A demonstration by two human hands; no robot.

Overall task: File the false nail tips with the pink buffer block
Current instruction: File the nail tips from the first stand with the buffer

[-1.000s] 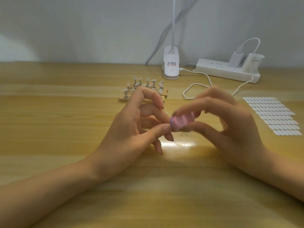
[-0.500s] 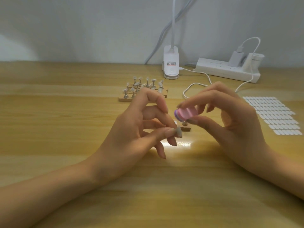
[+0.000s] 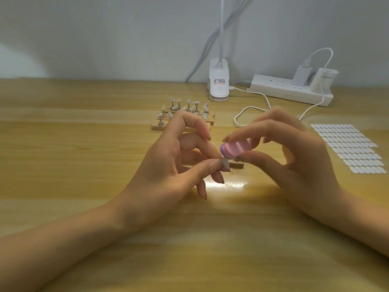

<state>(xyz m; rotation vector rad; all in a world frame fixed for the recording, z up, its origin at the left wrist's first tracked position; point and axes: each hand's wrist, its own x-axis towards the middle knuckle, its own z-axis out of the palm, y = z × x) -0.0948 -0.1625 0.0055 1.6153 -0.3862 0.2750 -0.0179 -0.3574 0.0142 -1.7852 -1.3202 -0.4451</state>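
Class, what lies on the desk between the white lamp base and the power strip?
In the head view, a thin white cable crosses the bare wood between the lamp base and power strip.

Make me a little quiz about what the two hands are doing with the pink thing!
1. True or false: the right hand holds the pink buffer block.
2. What does the left hand pinch? A) a coin B) a false nail tip C) a spoon
3. Fill in: the sheet of white stickers lies to the ___ of both hands.
Key: 1 true; 2 B; 3 right.
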